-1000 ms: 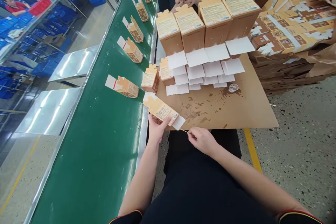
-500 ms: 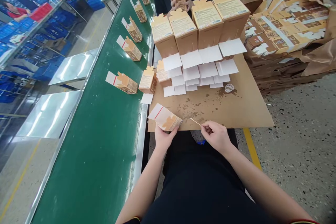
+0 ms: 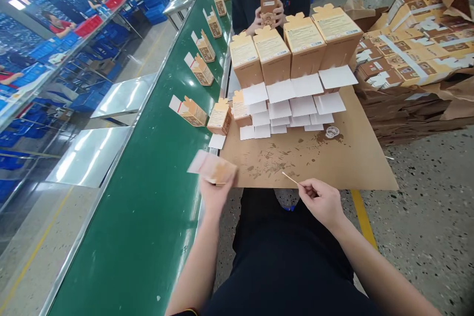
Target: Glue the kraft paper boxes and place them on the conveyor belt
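Note:
My left hand (image 3: 214,192) is closed on a small tan carton (image 3: 212,169) with a white flap, blurred by motion, over the edge between the green conveyor belt (image 3: 148,197) and the brown cardboard sheet (image 3: 351,158). My right hand (image 3: 323,202) pinches a thin wooden stick (image 3: 290,178) whose tip points left over the sheet's near edge. Rows of upright tan cartons (image 3: 274,57) with white flaps folded out stand at the back of the sheet.
Several cartons (image 3: 192,112) lie spaced along the belt. A small clear glue dish (image 3: 332,132) sits on the stained sheet. A person opposite holds a brown carton (image 3: 269,4) in both hands. Flat carton blanks (image 3: 411,54) are stacked at right. Metal side shelves (image 3: 92,150) flank the belt.
My left hand has swung the carton left, from over the sheet to the belt's edge, turning it flap-first. My right hand with the stick has drifted slightly right.

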Demonstrator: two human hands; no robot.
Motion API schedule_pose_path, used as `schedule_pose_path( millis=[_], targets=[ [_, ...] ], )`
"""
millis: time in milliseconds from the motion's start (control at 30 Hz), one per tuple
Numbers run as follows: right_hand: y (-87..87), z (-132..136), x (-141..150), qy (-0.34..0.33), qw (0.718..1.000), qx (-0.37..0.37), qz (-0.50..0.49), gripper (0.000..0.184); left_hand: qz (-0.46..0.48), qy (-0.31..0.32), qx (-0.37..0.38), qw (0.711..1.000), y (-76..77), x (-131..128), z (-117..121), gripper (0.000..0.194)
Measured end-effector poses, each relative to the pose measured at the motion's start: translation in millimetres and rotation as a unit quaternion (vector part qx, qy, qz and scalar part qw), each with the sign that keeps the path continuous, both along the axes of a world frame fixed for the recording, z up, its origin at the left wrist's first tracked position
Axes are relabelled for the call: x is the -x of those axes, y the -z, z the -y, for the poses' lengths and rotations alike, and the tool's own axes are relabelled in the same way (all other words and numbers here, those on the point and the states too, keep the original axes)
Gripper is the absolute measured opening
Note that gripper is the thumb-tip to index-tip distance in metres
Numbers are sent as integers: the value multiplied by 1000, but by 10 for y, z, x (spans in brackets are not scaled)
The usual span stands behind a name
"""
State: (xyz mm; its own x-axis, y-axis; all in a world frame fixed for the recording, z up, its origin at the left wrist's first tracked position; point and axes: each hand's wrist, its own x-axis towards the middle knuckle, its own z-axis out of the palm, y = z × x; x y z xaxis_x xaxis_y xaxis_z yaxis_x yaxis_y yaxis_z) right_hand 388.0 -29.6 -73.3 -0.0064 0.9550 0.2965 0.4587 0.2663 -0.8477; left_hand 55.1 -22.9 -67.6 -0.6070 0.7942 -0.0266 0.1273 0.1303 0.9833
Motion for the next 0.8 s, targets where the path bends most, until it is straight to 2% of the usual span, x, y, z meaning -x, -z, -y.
schedule_pose_path(
  millis=[100,200,267,333,367,433,500,567,633,733,800],
  targets=[
    [-8,-35,-72,23,1000,11,-7,29,-65,-151,3,986,-158,654,-13,88],
    [-9,-102,-95,26,999,13,-22,32,-78,-188,23,979,-223,1202,16,96],
    [-24,-147,-107,25,999,13,-25,33,-93,-183,74,976,-184,1384,94,96],
    [-47,-170,-142,29,999,13,-19,32,-140,-205,94,964,-95,1393,229,97],
    [-57,-168,-171,33,999,13,-14,31,-178,-230,76,954,-42,1343,306,97],
    [-64,-142,-237,48,999,13,-7,29,-251,-266,-8,931,53,1180,422,86],
    [-53,-95,-290,67,998,14,-5,29,-281,-238,-100,924,98,999,387,65],
    [-38,-50,-309,80,997,19,-6,31,-254,-166,-139,943,54,863,117,50],
    [-36,-18,-295,83,996,21,-8,34,-187,-121,-127,967,-80,807,-375,41],
    [-69,10,-250,78,997,17,-12,34,-98,-103,-65,988,-352,844,-1260,36],
    [-103,24,-231,82,996,14,-13,33,-106,-50,25,993,-487,872,-1741,38]
  ],
)
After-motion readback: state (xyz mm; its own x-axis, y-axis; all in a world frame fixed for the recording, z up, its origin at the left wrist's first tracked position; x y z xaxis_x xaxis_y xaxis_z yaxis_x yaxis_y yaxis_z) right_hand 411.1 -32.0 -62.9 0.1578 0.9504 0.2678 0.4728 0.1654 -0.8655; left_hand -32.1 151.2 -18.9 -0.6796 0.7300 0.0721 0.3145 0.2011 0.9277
